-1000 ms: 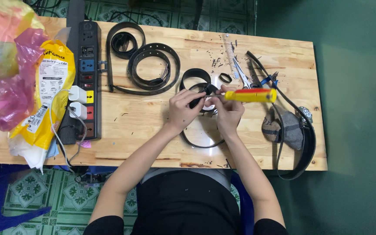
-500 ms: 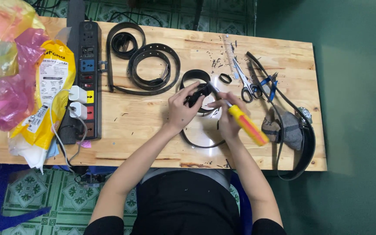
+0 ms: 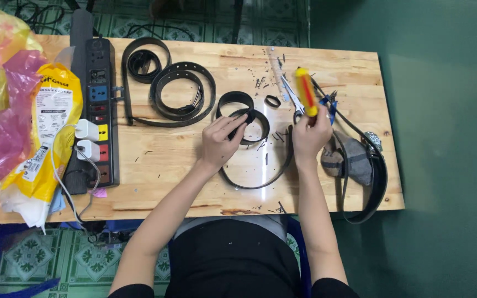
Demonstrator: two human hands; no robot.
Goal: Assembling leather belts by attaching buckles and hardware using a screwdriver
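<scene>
Hands grip black belt and yellow screwdriver.

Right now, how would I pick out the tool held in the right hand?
Start at the pale wooden table and go to its right half, where the right hand is raised. Its fist grips a yellow screwdriver handle with a red stripe, pointing away; everything else nearby is black strap or grey cloth.
</scene>
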